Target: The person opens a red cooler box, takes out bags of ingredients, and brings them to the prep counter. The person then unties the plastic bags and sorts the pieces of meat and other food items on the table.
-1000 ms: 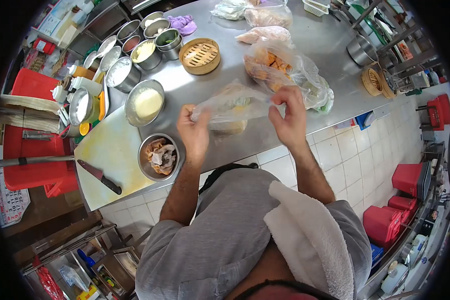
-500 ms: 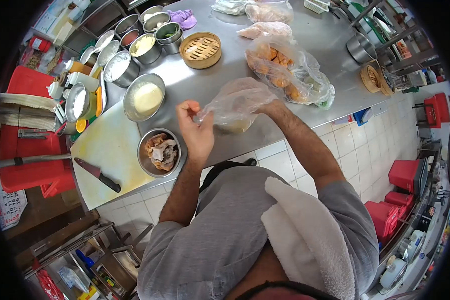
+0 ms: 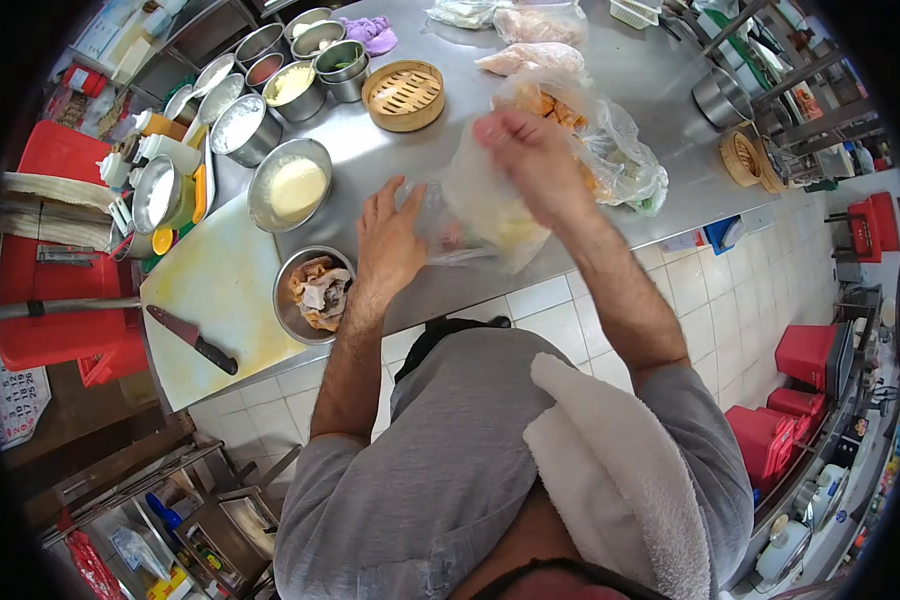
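By the right hand (image 3: 540,165), slightly blurred at the centre of the frame, the upper film of a clear plastic bag (image 3: 485,205) is held in a closed grip, fingers curled. By the left hand (image 3: 388,240), left of centre, a loose, fairly wide grip is shown, the thumb parted from the spread fingers; the bag's left side is met there, but whether film is pinched cannot be told. The bag is set at mid-frame, between the hands, its lower part near the front edge of the worktop (image 3: 650,60), beyond which floor tiles (image 3: 590,320) are seen.

At upper right of the bag, the right hand is closely bordered by a bag of orange pieces (image 3: 560,112), partly hidden behind it. Towards the upper centre, a stretch of metal is seen between the bag and a bamboo steamer (image 3: 403,95). On the left, room is bounded by a bowl of pale paste (image 3: 296,190) and a bowl of meat (image 3: 320,295), the latter just beside the left wrist.
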Action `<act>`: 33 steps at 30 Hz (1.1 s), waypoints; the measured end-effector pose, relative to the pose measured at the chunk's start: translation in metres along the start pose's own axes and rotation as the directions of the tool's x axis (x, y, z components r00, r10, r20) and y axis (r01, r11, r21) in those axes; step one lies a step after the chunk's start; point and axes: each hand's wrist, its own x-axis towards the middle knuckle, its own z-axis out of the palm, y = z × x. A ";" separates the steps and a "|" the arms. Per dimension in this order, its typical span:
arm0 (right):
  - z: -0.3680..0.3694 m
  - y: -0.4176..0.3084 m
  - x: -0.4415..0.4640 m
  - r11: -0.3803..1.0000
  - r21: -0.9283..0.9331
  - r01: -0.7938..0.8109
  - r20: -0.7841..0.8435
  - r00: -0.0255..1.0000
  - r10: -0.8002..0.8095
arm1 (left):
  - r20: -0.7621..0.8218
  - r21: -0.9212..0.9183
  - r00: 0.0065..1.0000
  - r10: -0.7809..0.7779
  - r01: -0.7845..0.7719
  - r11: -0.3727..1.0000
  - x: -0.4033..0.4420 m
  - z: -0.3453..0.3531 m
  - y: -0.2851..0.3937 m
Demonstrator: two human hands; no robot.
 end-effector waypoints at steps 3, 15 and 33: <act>-0.021 -0.014 0.009 0.990 0.143 0.008 -0.091 0.996 0.005 | 0.087 -0.246 0.995 -0.045 0.065 0.967 0.003 0.008 -0.002; -0.006 -0.054 0.037 0.830 0.558 -0.014 -0.106 0.990 0.088 | -0.137 -0.673 0.981 0.138 -0.195 0.713 0.018 -0.002 0.013; -0.036 0.156 -0.020 0.787 -0.520 0.332 -0.061 0.905 -0.421 | -0.335 -0.941 0.804 -0.491 -0.311 0.133 0.096 -0.104 0.057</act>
